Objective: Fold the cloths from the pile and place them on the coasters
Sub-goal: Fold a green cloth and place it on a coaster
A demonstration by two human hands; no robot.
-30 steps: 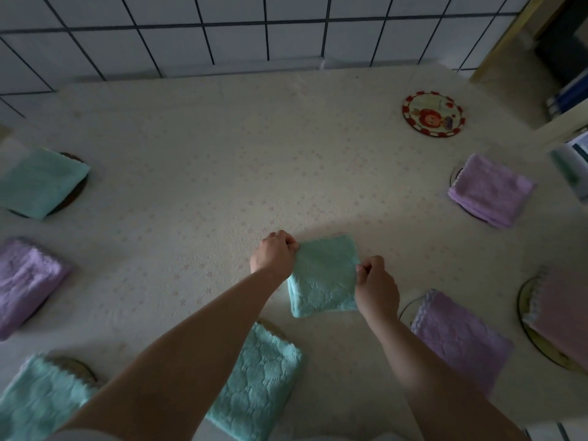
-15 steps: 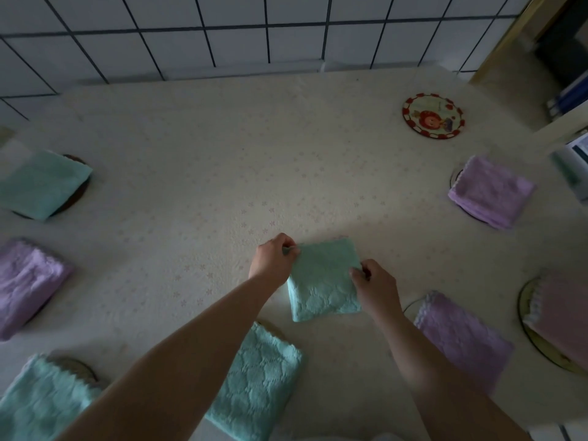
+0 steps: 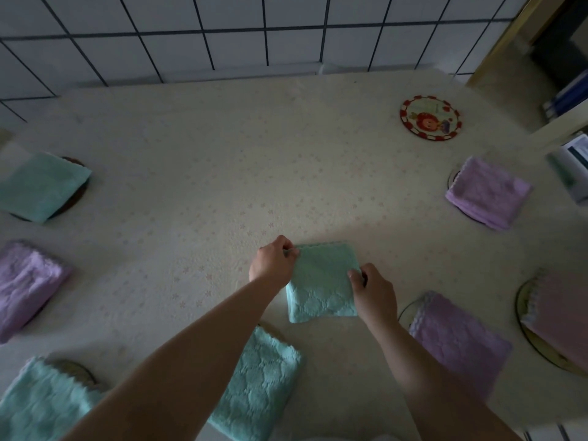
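The left hand (image 3: 272, 262) pinches the far-left corner of the folded teal cloth (image 3: 321, 281); the right hand (image 3: 374, 292) pinches its right edge, evidently to keep the layers together for lifting. The cloth lies flat on the table (image 3: 206, 173), near its front middle. The patterned coaster (image 3: 430, 117) at far right is bare, the likely destination; the other coasters in sight already carry cloths.

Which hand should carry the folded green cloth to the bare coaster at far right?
Probably right. The right hand already pinches the green cloth on the side facing the bare coaster; the left hand would cross over.
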